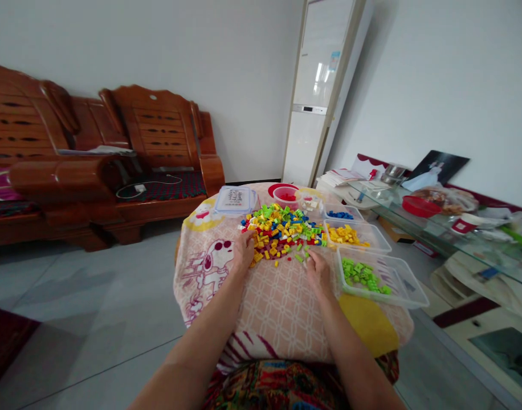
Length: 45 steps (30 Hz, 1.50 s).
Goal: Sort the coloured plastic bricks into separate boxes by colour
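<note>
A heap of small yellow, green, blue, red and white blocks [282, 225] lies on a cloth-covered round table [278, 302]. My left hand [244, 250] touches the left edge of the heap; what its fingers hold, if anything, is too small to tell. At the front right of the heap, my right hand [318, 272] has its fingertips beside a few loose green blocks, and its grip is unclear. To the right are clear boxes: one of green blocks [363, 276], one of yellow blocks [346, 235] and one of blue blocks [340, 215]. Behind the heap, a round tub [285, 195] contains red blocks.
Stacked clear lids [235, 200] lie at the table's back left. A glass-topped stand [449, 228] with papers, a red bowl and a cup is on the right. Wooden chairs [158, 136] stand at the left, and a tall white cabinet unit [310, 97] behind.
</note>
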Each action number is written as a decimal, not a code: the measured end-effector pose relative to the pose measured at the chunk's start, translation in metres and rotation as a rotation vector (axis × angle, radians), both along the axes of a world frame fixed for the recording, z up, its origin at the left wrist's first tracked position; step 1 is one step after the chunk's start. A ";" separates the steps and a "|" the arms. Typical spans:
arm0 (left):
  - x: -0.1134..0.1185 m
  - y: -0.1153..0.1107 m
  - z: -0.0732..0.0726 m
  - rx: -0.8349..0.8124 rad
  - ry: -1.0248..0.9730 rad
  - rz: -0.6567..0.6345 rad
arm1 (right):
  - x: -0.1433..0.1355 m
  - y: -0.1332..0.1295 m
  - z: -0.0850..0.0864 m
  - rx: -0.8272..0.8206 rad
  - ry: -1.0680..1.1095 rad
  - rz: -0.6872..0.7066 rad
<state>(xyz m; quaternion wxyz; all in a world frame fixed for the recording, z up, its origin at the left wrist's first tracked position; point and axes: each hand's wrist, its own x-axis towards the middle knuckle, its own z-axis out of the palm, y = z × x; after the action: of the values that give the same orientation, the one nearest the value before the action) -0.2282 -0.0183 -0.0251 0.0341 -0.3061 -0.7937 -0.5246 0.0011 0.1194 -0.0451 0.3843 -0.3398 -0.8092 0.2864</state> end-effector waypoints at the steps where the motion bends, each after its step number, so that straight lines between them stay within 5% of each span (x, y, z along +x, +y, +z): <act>1: 0.001 0.000 0.000 0.014 0.003 -0.022 | 0.000 0.000 0.000 0.006 0.004 0.001; 5: 0.003 0.001 -0.001 0.061 -0.014 -0.067 | 0.001 0.000 0.003 0.021 0.019 0.015; 12: 0.007 -0.005 0.000 0.042 -0.084 0.157 | 0.002 0.000 0.006 -0.028 0.044 0.004; 18: 0.016 -0.008 0.005 -0.140 0.096 -0.074 | 0.008 0.007 0.013 0.040 -0.125 0.119; 21: 0.025 0.003 0.002 -0.166 0.153 -0.088 | 0.016 0.011 0.014 0.113 -0.173 0.221; 27: 0.051 0.030 -0.003 -0.071 0.205 -0.113 | 0.017 0.012 0.008 0.086 -0.133 0.168; 40: 0.083 0.080 0.007 0.072 0.243 -0.401 | 0.018 0.018 0.006 0.059 -0.068 0.187; 45: 0.079 0.076 0.016 0.141 0.228 -0.350 | 0.018 0.019 0.004 0.058 -0.062 0.186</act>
<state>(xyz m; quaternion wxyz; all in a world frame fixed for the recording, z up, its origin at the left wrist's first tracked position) -0.1495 0.0576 -0.0094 0.0533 -0.4933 -0.6808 -0.5388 0.0194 0.1379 -0.0410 0.3405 -0.2608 -0.8566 0.2867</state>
